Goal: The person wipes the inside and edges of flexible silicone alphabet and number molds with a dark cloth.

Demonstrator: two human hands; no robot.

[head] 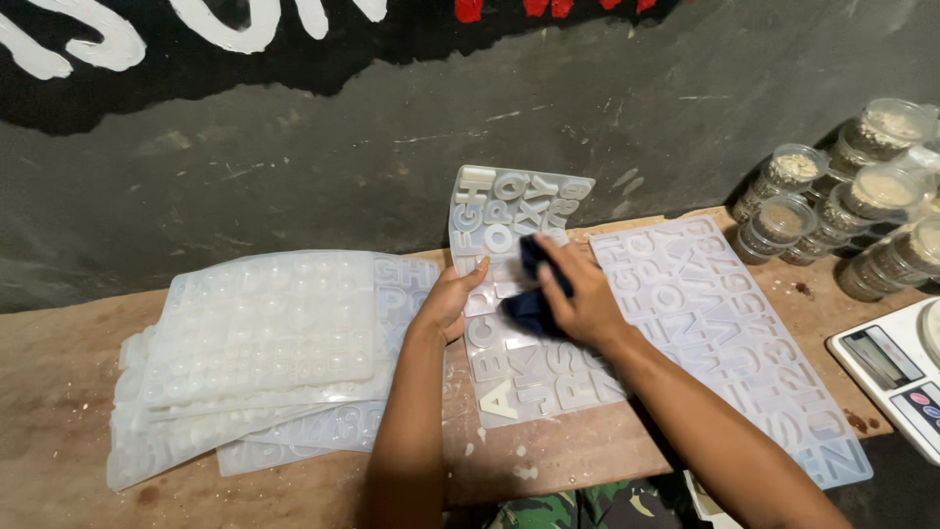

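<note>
I look down on a worn wooden desk [587, 456] pushed against a rough grey wall [392, 147], whose top carries a black band with white and red painted shapes. The desk top is scuffed and flecked with pale crumbs.

In the middle lies a translucent letter mould [519, 362], its far end curling up against the wall. My left hand [448, 302] rests on the mould's left edge, fingers curled lightly over it and thumb on top, pinning the sheet down rather than closing round it. My right hand [586, 299] has its grip closed on a dark blue cloth [534, 294], pressed onto the mould just beside the left hand.

To the right, touching or nearly touching the first sheet, lies a second letter mould [744, 343], flat and reaching toward the desk's near right corner. To the left sits a stack of moulds [255, 343], several sheets fanned one over another, the top one covered in small round bumps.

At the far right, a cluster of clear round tubs [852, 196] is piled against the wall, lids on; they hold pale, sandy or grainy stuff, some lighter, some browner. What it is I cannot tell. Near them, at the right edge, a white kitchen scale [896, 372] pokes into view.
</note>
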